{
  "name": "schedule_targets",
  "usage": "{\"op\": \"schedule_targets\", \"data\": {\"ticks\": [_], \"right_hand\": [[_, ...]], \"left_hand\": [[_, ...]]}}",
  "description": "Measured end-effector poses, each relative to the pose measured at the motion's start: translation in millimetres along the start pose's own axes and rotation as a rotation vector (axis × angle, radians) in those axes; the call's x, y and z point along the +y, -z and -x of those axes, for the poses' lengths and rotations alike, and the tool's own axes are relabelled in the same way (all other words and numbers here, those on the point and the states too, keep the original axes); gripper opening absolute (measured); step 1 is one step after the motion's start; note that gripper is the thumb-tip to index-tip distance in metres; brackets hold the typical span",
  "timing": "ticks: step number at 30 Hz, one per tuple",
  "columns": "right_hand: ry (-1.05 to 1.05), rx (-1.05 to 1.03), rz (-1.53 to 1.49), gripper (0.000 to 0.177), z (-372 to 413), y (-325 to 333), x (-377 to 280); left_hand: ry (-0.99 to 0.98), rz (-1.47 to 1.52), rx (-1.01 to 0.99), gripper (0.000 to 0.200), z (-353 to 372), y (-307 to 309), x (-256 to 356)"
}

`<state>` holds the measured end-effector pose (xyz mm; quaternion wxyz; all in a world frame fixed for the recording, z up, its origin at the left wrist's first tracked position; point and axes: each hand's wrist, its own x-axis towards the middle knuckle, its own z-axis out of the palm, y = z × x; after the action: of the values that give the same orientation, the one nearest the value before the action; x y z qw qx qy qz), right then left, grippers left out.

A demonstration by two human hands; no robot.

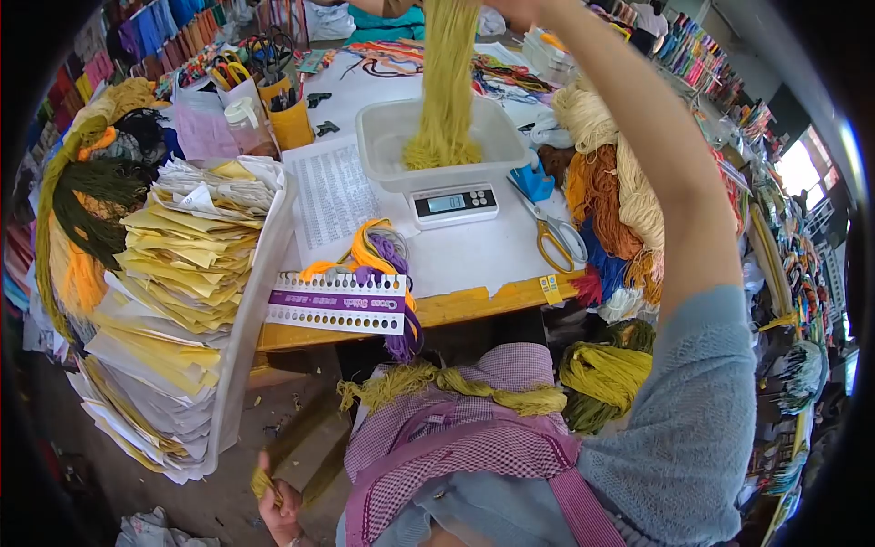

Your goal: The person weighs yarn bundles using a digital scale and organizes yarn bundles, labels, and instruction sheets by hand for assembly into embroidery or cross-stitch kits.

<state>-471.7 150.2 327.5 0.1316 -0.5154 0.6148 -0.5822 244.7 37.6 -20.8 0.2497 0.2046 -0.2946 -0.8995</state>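
Observation:
At the top edge my right hand (pixel 518 11), partly cut off, is closed at the upper end of a long olive-yellow skein of thread (pixel 447 87). The skein hangs down, its lower end bunched in a clear plastic tub (pixel 378 137). Under the tub is a digital scale (pixel 453 206) with its display lit. Low on the left, my left hand (pixel 281 506) closes around olive thread (pixel 264 481), whose blurred strands run up toward my lap. More olive thread (pixel 392 387) lies across the checked apron (pixel 456 447).
Scissors (pixel 554 242) and a blue tape dispenser (pixel 531 182) lie right of the scale. A purple-and-white thread card (pixel 337 303) sits at the table edge, beside stacked papers (pixel 196 255). Thread bundles (pixel 606 191) fill the right side. Part of another person's hand (pixel 387 7) shows at the top.

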Motion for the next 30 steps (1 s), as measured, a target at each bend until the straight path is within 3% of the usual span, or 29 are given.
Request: {"op": "schedule_targets", "data": {"ticks": [1,2,5,8,10,12,15,16,17,21,23,24,29,30], "right_hand": [[-0.237,0.02,0.126,0.031,10.5,9.3,59.8],[-0.307,-0.16,0.533,0.038,44.9,-10.3,56.1],[0.013,0.103,1.121,0.036,128.8,-57.7,97.1],[-0.214,0.048,1.348,0.038,190.7,-96.5,86.5],[-0.316,0.026,1.347,0.046,228.0,-118.6,81.3],[-0.093,0.152,1.15,0.055,259.2,-132.6,80.5],[-0.11,0.193,1.006,0.059,286.0,-152.3,69.0],[-0.104,0.219,0.922,0.06,294.9,-161.1,66.9],[0.01,0.26,0.842,0.044,304.5,-173.7,67.7],[-0.243,-0.035,0.1,0.021,332.5,-234.5,32.9],[-0.181,-0.031,-0.136,0.021,339.9,-259.6,33.4],[-0.357,-0.06,-0.366,0.019,342.9,-261.2,24.6],[-0.475,-0.031,-0.485,0.015,348.5,-255.3,15.7],[-0.507,-0.036,-0.485,0.014,348.7,-253.8,15.4]], "left_hand": [[0.006,-0.003,0.003,0.025,-9.2,-18.4,1.2],[-0.05,0.018,-0.074,0.028,-15.2,-31.5,1.7],[-0.101,-0.077,-0.169,0.031,-31.7,-56.1,7.9],[-0.079,-0.183,-0.144,0.03,-47.9,-85.2,8.0],[-0.098,-0.249,0.058,0.03,-59.3,-132.6,7.6],[-0.086,-0.264,0.096,0.031,-69.9,-155.1,2.5],[-0.109,-0.322,0.177,0.036,-84.8,-199.0,-15.4],[-0.059,-0.374,0.01,0.038,-92.7,-193.4,-17.5],[-0.037,-0.42,-0.081,0.044,-96.9,-207.6,-22.8],[-0.087,-0.54,-0.411,0.054,-113.2,-251.9,-58.2],[-0.223,-0.799,-0.599,0.061,-127.6,-252.9,-66.6],[-0.302,-0.823,-0.637,0.061,-132.5,-253.1,-74.2],[-0.252,-0.644,-0.592,0.063,-135.8,-253.0,-83.2],[-0.288,-0.685,-0.515,0.054,-133.3,-257.4,-81.6]]}}
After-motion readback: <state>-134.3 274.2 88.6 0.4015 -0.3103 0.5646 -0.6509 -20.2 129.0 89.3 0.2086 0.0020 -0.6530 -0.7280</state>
